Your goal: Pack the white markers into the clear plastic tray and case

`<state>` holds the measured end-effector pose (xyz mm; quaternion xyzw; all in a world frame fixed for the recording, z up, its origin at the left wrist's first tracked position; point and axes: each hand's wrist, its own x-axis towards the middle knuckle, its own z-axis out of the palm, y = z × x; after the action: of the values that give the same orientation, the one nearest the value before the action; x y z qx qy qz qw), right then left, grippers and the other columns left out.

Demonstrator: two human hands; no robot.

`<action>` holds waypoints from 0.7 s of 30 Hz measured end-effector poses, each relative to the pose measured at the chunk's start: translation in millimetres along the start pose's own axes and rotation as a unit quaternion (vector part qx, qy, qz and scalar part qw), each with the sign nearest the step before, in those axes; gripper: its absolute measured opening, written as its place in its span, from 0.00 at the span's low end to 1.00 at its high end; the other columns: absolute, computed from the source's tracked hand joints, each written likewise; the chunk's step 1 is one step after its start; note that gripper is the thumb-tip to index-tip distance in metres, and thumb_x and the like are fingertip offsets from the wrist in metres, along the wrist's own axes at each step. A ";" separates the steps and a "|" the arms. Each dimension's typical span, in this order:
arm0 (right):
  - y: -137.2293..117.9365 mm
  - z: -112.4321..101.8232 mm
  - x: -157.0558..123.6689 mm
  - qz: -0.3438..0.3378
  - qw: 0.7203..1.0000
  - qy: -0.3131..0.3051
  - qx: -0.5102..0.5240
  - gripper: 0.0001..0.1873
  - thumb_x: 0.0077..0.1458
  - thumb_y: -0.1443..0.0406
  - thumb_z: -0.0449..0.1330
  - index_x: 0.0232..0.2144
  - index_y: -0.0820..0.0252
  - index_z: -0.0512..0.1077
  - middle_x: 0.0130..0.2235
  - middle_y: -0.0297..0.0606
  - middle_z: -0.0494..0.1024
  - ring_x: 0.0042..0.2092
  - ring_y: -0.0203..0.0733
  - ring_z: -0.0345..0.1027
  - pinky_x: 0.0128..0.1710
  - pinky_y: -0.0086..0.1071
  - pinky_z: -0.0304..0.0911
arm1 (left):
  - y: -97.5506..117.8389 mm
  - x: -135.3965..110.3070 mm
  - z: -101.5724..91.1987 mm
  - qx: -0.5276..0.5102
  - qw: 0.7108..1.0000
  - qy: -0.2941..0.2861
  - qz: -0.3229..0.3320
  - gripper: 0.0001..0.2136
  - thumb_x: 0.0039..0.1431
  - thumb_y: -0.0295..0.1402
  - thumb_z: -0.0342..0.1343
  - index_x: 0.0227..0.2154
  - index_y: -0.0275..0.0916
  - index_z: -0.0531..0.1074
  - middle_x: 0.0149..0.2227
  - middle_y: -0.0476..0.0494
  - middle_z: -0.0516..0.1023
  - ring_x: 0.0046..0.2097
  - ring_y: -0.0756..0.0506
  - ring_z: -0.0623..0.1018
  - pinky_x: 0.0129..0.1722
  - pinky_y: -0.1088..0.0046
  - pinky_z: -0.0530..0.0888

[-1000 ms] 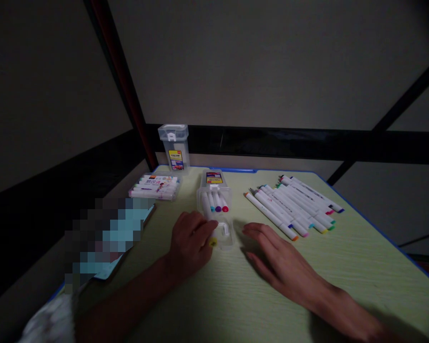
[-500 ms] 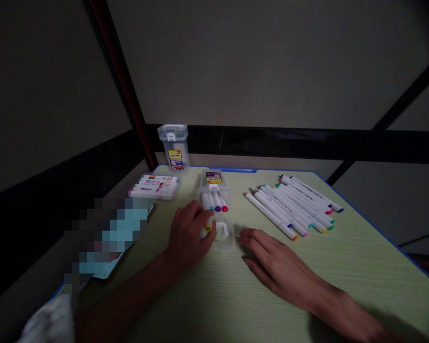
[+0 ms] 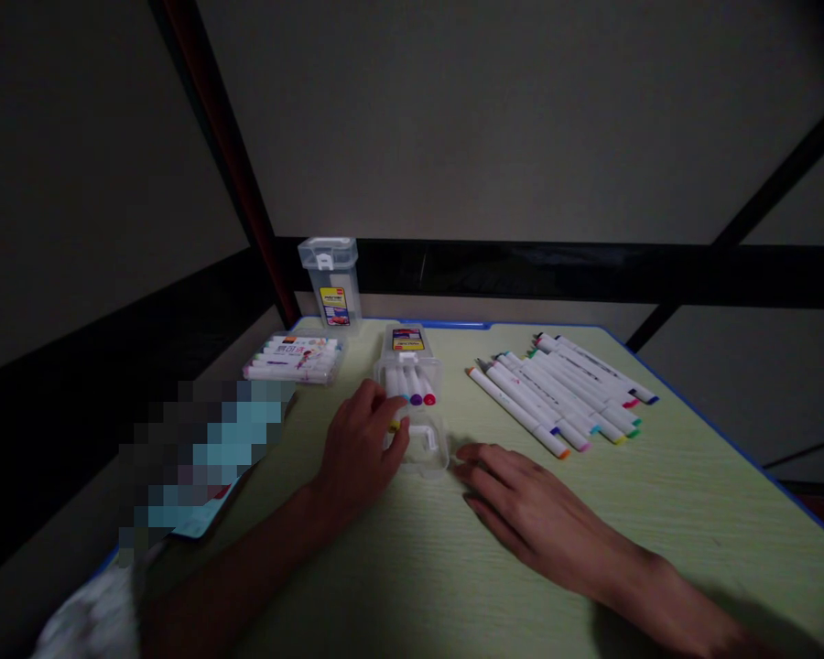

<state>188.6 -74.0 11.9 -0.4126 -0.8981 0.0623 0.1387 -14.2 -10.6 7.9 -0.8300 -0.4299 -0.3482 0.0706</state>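
A clear plastic marker box (image 3: pixel 410 359) lies on its side on the table, its open lid (image 3: pixel 429 448) folded out toward me. White markers (image 3: pixel 416 383) stick out of its mouth, with light blue, purple and red end caps facing me. My left hand (image 3: pixel 361 444) is at the left of the mouth, pinching a yellow-capped marker (image 3: pixel 394 426) between thumb and fingers; most of this marker is hidden by the hand. My right hand (image 3: pixel 515 499) rests on the table, fingers extended and slightly parted, their tips close to the lid's right edge.
Several loose markers (image 3: pixel 556 394) lie side by side at the right. An upright closed clear box (image 3: pixel 333 284) stands at the back left, before it a flat pack of markers (image 3: pixel 294 357). A blurred-out tablet-like object (image 3: pixel 199 522) lies at the left. Blue trim (image 3: pixel 446 325) edges the table.
My left hand has moved slightly left and forward with the yellow-capped marker, whose cap is now more covered by the fingers. My right hand stays nearly still.
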 end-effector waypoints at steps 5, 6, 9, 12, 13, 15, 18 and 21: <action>-0.7 -1.5 -0.2 -0.014 1.000 0.006 -0.016 0.11 0.58 0.70 0.46 0.38 0.62 0.68 0.40 0.44 0.70 0.43 0.45 0.64 0.42 0.44 0.64 | -0.6 -1.1 0.8 -0.021 1.000 0.005 -0.002 0.08 0.56 0.27 0.47 0.36 0.34 0.70 0.34 0.43 0.64 0.34 0.46 0.69 0.34 0.70 0.70; -0.8 -1.9 -0.2 -0.015 1.000 0.003 -0.022 0.11 0.58 0.70 0.46 0.37 0.62 0.68 0.39 0.43 0.70 0.42 0.45 0.64 0.42 0.44 0.64 | -0.5 -1.0 0.8 -0.028 1.000 0.004 -0.002 0.08 0.57 0.27 0.47 0.37 0.34 0.69 0.35 0.43 0.64 0.34 0.47 0.69 0.35 0.69 0.70; -1.2 -2.8 0.2 -0.018 0.999 -0.018 -0.042 0.10 0.58 0.71 0.47 0.35 0.63 0.68 0.37 0.42 0.70 0.41 0.45 0.64 0.41 0.43 0.64 | -0.5 -0.2 0.9 -0.047 0.999 0.004 -0.002 0.08 0.57 0.25 0.46 0.38 0.34 0.68 0.36 0.43 0.65 0.36 0.46 0.69 0.38 0.69 0.70; -1.1 -2.6 0.5 -0.018 0.998 -0.027 -0.054 0.08 0.57 0.71 0.48 0.34 0.63 0.68 0.36 0.41 0.70 0.40 0.45 0.63 0.40 0.43 0.64 | -1.7 0.2 1.5 -0.056 0.998 0.008 -0.010 0.07 0.57 0.25 0.47 0.38 0.34 0.66 0.37 0.42 0.66 0.39 0.45 0.70 0.40 0.68 0.70; -0.9 -2.2 0.4 -0.018 0.998 -0.026 -0.054 0.08 0.57 0.71 0.48 0.34 0.63 0.68 0.36 0.41 0.69 0.39 0.45 0.63 0.40 0.43 0.64 | -2.5 0.3 1.7 -0.058 0.998 0.010 -0.015 0.07 0.57 0.26 0.48 0.39 0.34 0.66 0.37 0.42 0.67 0.40 0.45 0.70 0.41 0.68 0.69; -0.1 -1.2 0.0 -0.016 0.998 -0.020 -0.050 0.09 0.58 0.70 0.47 0.33 0.62 0.67 0.35 0.40 0.69 0.39 0.44 0.63 0.40 0.42 0.64 | -4.4 0.3 2.1 -0.062 0.998 0.012 -0.025 0.06 0.58 0.27 0.49 0.38 0.34 0.65 0.38 0.42 0.68 0.41 0.45 0.70 0.41 0.68 0.70; 0.7 -0.3 -0.6 -0.017 0.999 -0.010 -0.043 0.09 0.58 0.69 0.47 0.33 0.62 0.67 0.36 0.41 0.69 0.39 0.44 0.63 0.40 0.42 0.63 | -6.6 0.6 2.1 -0.069 0.997 0.010 -0.035 0.05 0.57 0.28 0.51 0.37 0.35 0.65 0.36 0.43 0.69 0.39 0.45 0.71 0.39 0.68 0.70; 0.5 -0.9 -0.6 -0.017 0.999 -0.001 -0.037 0.09 0.58 0.69 0.47 0.33 0.61 0.67 0.35 0.41 0.69 0.39 0.44 0.63 0.40 0.42 0.63 | -7.2 1.3 1.5 -0.071 0.997 0.007 -0.036 0.05 0.56 0.27 0.52 0.36 0.36 0.65 0.36 0.44 0.69 0.38 0.46 0.71 0.38 0.69 0.70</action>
<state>189.5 -74.1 12.5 -0.4017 -0.9069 0.0274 0.1239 -18.4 -4.7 6.2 -0.8146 -0.4333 -0.3857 0.0014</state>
